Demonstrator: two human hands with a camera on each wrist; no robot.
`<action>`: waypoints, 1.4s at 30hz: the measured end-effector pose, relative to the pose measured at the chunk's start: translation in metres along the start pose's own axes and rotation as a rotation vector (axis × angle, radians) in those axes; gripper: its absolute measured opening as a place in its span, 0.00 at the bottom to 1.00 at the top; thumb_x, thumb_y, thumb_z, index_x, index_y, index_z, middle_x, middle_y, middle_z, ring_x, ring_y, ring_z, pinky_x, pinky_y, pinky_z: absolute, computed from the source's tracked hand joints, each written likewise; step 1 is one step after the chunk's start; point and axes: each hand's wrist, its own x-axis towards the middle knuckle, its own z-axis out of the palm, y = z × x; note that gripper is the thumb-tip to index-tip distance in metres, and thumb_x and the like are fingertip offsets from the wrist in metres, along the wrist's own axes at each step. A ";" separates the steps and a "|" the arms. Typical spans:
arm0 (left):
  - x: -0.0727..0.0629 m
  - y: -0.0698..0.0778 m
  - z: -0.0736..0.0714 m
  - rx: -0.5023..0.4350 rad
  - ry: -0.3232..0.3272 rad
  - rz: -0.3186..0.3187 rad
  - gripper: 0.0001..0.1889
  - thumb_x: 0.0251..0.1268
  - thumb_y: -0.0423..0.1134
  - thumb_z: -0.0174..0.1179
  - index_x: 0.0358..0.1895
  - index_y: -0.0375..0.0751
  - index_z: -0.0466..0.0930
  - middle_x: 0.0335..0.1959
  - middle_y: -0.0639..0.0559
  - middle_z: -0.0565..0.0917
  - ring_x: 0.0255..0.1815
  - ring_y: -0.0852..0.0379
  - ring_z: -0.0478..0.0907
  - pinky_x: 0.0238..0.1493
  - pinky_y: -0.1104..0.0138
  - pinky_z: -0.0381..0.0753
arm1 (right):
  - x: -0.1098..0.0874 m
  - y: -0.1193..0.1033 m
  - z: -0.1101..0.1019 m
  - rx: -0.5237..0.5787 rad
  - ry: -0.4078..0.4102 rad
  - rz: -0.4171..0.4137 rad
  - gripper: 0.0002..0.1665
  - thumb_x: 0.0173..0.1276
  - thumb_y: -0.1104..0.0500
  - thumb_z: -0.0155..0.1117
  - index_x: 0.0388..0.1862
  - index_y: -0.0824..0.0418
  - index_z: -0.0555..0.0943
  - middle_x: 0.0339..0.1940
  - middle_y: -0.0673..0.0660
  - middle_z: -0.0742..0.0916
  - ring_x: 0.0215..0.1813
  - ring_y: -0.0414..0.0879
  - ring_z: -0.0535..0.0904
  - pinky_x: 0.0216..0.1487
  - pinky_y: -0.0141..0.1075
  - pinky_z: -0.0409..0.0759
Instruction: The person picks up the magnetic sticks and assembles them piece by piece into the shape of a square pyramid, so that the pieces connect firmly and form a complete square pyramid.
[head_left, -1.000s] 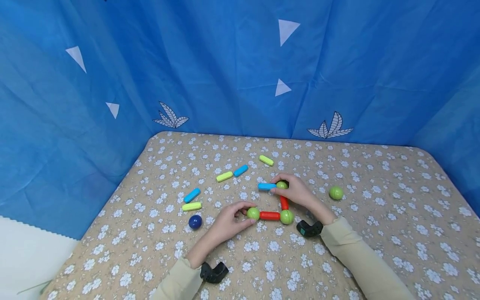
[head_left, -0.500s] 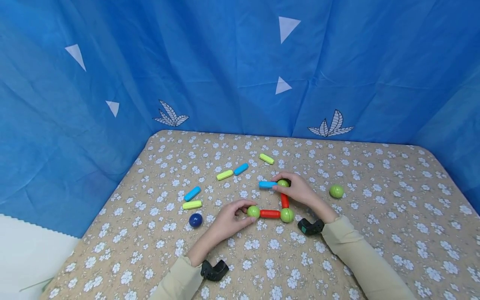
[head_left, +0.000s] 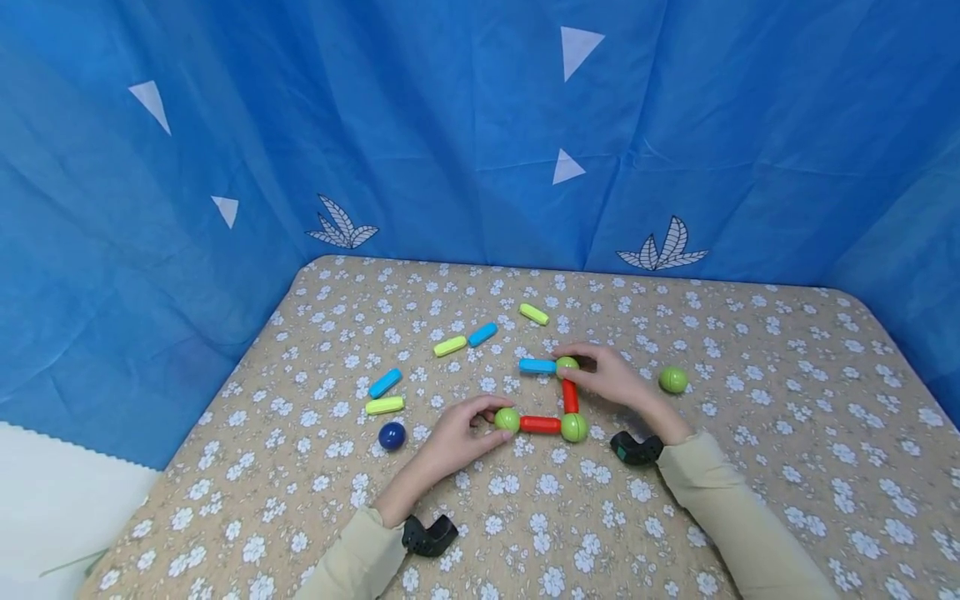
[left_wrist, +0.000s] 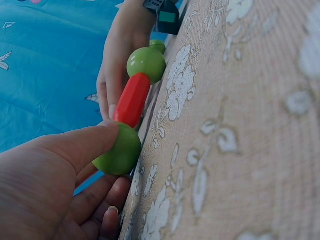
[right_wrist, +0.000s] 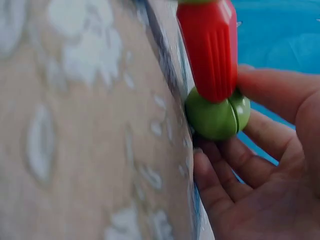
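Note:
My left hand (head_left: 461,437) grips a green ball (head_left: 507,420) between thumb and fingers, at the left end of a red rod (head_left: 540,425). That rod joins a corner green ball (head_left: 574,427), from which a second red rod (head_left: 571,397) runs away from me to another green ball (head_left: 567,365). My right hand (head_left: 611,375) holds this far ball, its thumb and fingers around it. A light blue rod (head_left: 536,366) sticks out leftward from the same ball. In the right wrist view, the thumb lies against the held green ball (right_wrist: 212,117) where the red rod meets it.
To the left lie a dark blue ball (head_left: 392,436), a yellow rod (head_left: 385,405) and a blue rod (head_left: 386,382). Farther back are a yellow rod (head_left: 450,346), a blue rod (head_left: 482,334) and another yellow rod (head_left: 534,313). A loose green ball (head_left: 673,380) sits at right.
My right hand has shifted slightly right, its thumb and fingers off the blue rod's end and onto the far green ball. The left hand keeps its hold.

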 end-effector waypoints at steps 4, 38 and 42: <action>0.001 -0.001 0.001 -0.011 0.001 0.000 0.19 0.57 0.39 0.67 0.54 0.46 0.79 0.43 0.61 0.79 0.41 0.62 0.74 0.41 0.66 0.75 | -0.001 0.002 -0.003 0.011 -0.018 -0.013 0.21 0.67 0.56 0.62 0.56 0.63 0.78 0.55 0.60 0.79 0.52 0.52 0.75 0.50 0.45 0.74; 0.000 -0.003 0.000 -0.005 0.008 0.016 0.19 0.57 0.39 0.67 0.53 0.45 0.79 0.42 0.61 0.80 0.40 0.62 0.74 0.40 0.67 0.75 | -0.089 0.040 -0.075 -0.253 0.130 0.116 0.26 0.61 0.61 0.67 0.57 0.70 0.74 0.51 0.68 0.77 0.46 0.59 0.76 0.42 0.48 0.76; 0.000 -0.003 0.000 -0.008 0.007 0.018 0.19 0.57 0.39 0.67 0.53 0.45 0.79 0.42 0.60 0.80 0.40 0.62 0.74 0.40 0.67 0.75 | -0.083 0.034 -0.074 -0.210 0.177 0.182 0.26 0.63 0.60 0.66 0.57 0.70 0.71 0.49 0.69 0.77 0.46 0.62 0.76 0.39 0.47 0.79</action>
